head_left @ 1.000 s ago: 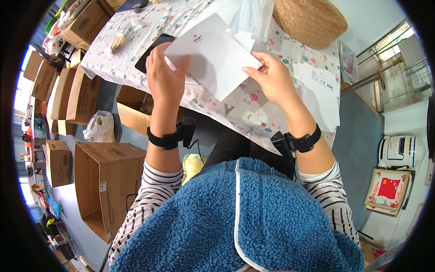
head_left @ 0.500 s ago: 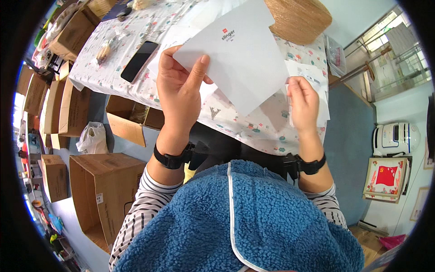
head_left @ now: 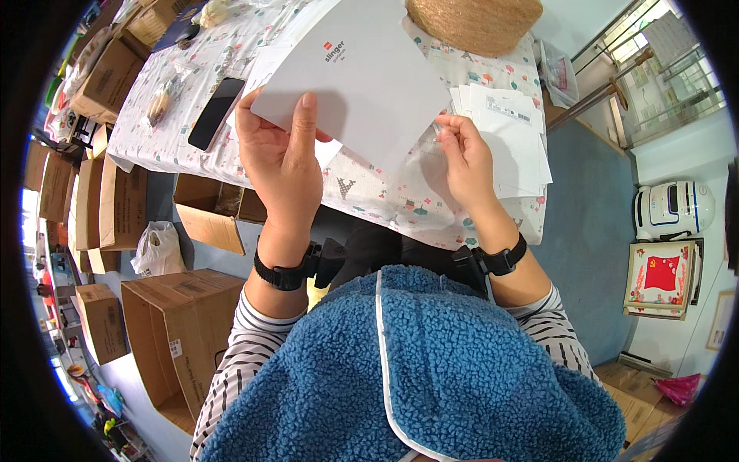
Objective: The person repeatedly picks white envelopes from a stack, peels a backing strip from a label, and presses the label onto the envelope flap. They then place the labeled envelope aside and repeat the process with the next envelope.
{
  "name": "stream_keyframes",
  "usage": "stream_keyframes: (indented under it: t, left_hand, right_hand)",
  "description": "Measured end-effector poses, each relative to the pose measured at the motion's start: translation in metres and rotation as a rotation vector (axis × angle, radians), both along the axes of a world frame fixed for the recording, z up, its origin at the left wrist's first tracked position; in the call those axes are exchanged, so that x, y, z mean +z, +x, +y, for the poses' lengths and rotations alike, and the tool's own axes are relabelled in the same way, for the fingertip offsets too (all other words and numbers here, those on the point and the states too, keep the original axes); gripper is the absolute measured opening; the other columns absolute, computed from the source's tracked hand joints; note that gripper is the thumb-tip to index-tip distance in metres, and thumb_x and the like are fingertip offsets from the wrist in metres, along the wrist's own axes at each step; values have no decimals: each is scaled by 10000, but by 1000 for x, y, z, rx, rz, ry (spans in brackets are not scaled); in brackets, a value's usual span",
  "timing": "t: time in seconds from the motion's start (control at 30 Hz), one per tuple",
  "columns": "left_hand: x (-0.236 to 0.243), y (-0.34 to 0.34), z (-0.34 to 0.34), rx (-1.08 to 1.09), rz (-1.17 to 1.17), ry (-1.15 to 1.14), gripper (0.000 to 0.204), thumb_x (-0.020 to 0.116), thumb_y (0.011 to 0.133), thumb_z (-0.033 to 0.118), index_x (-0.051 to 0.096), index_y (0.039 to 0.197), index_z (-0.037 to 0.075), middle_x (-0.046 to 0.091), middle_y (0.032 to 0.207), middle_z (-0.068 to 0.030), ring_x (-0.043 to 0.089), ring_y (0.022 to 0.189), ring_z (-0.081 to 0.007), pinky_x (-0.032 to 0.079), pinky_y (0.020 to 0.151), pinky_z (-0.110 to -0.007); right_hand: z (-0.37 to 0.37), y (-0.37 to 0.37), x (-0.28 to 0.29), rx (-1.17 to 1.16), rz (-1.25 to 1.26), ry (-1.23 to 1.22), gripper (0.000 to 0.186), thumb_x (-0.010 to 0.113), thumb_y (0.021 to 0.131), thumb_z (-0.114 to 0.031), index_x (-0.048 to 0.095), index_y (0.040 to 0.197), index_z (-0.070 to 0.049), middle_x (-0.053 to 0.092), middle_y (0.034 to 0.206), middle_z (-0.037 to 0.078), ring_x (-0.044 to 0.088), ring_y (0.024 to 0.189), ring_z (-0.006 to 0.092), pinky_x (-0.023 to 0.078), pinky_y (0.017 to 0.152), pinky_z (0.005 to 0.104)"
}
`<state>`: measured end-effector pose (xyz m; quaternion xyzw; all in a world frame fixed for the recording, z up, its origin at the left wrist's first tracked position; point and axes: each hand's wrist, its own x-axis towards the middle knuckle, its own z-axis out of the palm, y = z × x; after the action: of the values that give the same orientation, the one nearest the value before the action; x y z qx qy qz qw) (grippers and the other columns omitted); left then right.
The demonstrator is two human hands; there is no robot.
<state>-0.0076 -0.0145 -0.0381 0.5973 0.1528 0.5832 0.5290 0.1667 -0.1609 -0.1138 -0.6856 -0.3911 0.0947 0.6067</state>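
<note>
Above worktop: white envelope (head_left: 362, 85) being held up over the patterned cloth worktop (head_left: 400, 200).
Surface: black phone (head_left: 216, 112), stack of white envelopes (head_left: 512, 146), woven basket (head_left: 473, 21) lying on it.
Room: cardboard boxes (head_left: 173, 339) standing on the floor at left.
Left hand (head_left: 281, 162) grip: closing on envelope's lower left edge, thumb pressing its face.
Right hand (head_left: 462, 158) grip: fingers curling, pinching the right corner.
Envelope axis: running upper left to lower right, tilting.

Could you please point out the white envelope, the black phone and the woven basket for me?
white envelope (head_left: 369, 85): head view, on its plain middle.
black phone (head_left: 216, 112): head view, on the dark screen.
woven basket (head_left: 473, 23): head view, on its woven side.
</note>
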Motion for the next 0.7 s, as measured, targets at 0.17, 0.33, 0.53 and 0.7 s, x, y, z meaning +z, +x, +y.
stream_keyframes:
  t: [0.17, 0.33, 0.53, 0.7]
  left_hand:
    - [-2, 1, -1, -5, 8, 7, 258, 647, 987, 65, 504, 1181, -26, 662, 954, -86, 633, 772, -89, 532, 615, -227]
    - [-3, 1, -4, 33, 68, 83, 190, 651, 980, 49, 614, 1138, -49, 690, 948, -85, 659, 827, -110, 550, 674, -238]
    - [-7, 11, -9, 150, 243, 604, 263, 689, 808, -104, 729, 1042, 9, 718, 985, -134, 710, 880, -259, 560, 784, -304]
    - [-31, 28, -17, 11, 254, 890, 355, 681, 644, -91, 738, 976, 23, 685, 978, -104, 671, 939, -298, 568, 793, -369]
  right_hand:
    - [-4, 0, 8, -64, -411, -113, 304, 470, 1057, -182, 699, 976, 1, 616, 911, 102, 599, 784, 261, 493, 727, 377]
    - [-20, -3, 36, -188, -526, -291, 420, 434, 1078, -256, 712, 880, -10, 617, 789, 70, 588, 711, 229, 476, 671, 347]
    - [-45, 30, 60, -123, 207, 17, 346, 498, 1068, -273, 700, 1002, -1, 613, 801, 15, 535, 689, 94, 438, 649, 239]
    - [-60, 49, 51, -91, 503, 159, 293, 521, 1055, -219, 672, 1117, 25, 688, 974, 89, 638, 909, 151, 494, 831, 272]
